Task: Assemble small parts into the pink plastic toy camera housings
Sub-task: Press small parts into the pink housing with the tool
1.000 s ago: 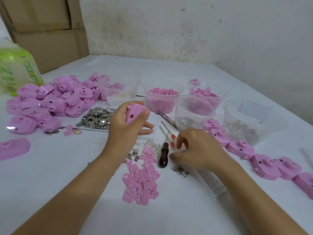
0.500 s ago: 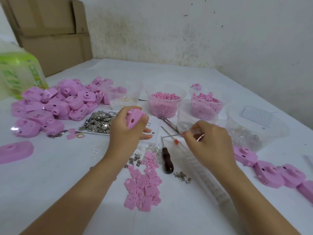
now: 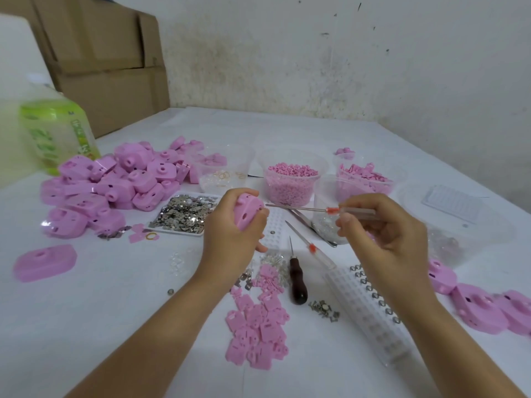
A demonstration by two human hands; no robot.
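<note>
The small pink plastic toy camera housing [image 3: 247,213] is held up off the white table [image 3: 86,311], in front of the person and slightly left. The left hand [image 3: 230,239] grips it, fingers curled closely round its body, with a round hole in its face showing. The right hand [image 3: 382,234] pinches the clear handle of a thin metal screwdriver with a red collar [image 3: 316,208] between thumb and bent fingers. The shaft lies nearly level and points left at the housing's upper edge; I cannot tell whether the tip touches.

Below the hands lie a second red-collared screwdriver [image 3: 309,245], a dark wooden-handled awl [image 3: 297,282] and a heap of flat pink plastic plates [image 3: 255,331]. A clear plastic tub of pink pellets [image 3: 290,182] stands behind the hands, and a white tray of silvery metal bits [image 3: 184,214] lies just left of the gripped housing. Further left is a big pile of pink housings [image 3: 115,185], and more pink housings in a row [image 3: 474,305] lie at the right edge.
</note>
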